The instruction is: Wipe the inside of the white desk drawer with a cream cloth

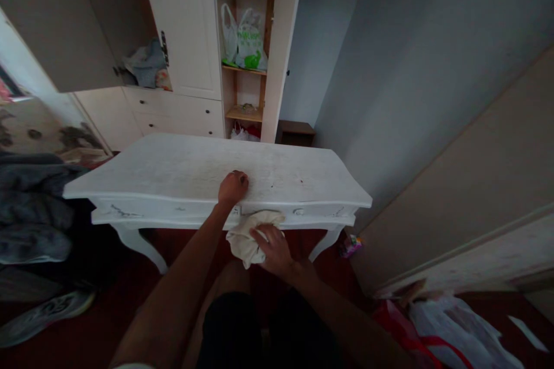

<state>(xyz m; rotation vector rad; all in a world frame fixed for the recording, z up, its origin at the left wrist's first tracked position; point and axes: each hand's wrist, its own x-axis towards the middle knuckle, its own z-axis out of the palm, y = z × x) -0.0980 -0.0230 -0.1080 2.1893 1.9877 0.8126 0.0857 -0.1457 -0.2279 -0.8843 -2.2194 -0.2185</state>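
Observation:
My right hand (pixel 273 247) grips a cream-coloured cloth (pixel 246 240), which is bunched against the front edge of a white table (pixel 182 164). The cloth covers part of the drawer front below the tabletop. My left hand (pixel 234 187) rests on the tabletop near its front edge, with the fingers curled in; whether anything is inside them is hidden. Faint greyish marks show on the tabletop around that hand, and small dark specks lie to its right. A pale round knob (pixel 298 212) sits on the drawer front, right of the cloth.
Behind the table stands a white wardrobe (pixel 186 23) with open doors; plastic bags (pixel 250 40) sit on its shelf. Dark clothing (pixel 32 207) is piled at left, above a shoe (pixel 47 317). Plastic bags (pixel 459 328) lie at lower right, beside a leaning board (pixel 476 167).

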